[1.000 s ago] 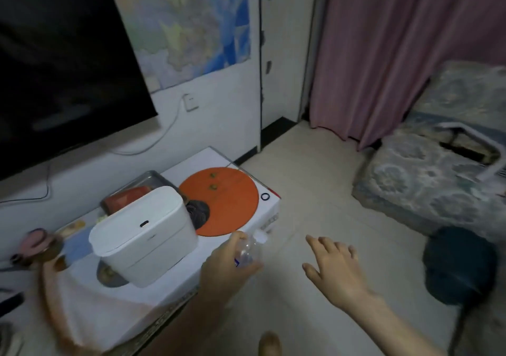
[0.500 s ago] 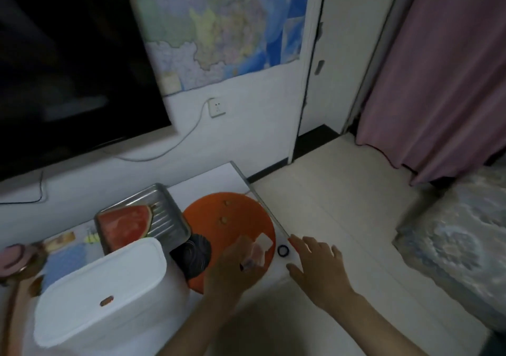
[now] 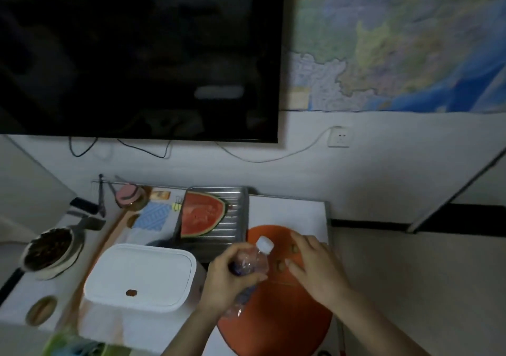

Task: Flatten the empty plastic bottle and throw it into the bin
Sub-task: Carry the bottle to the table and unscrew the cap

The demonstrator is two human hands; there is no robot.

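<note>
Clear plastic bottle [image 3: 253, 262] with white cap is gripped in the left hand [image 3: 227, 281], above the orange mat [image 3: 276, 325]. Right hand [image 3: 315, 268] is open, empty, just beside it. White bin [image 3: 137, 276] stands left, lid closed.

The left hand [image 3: 228, 279] hides the plastic bottle's [image 3: 253, 262] middle; the orange mat [image 3: 276, 325] seems cut off below.
</note>
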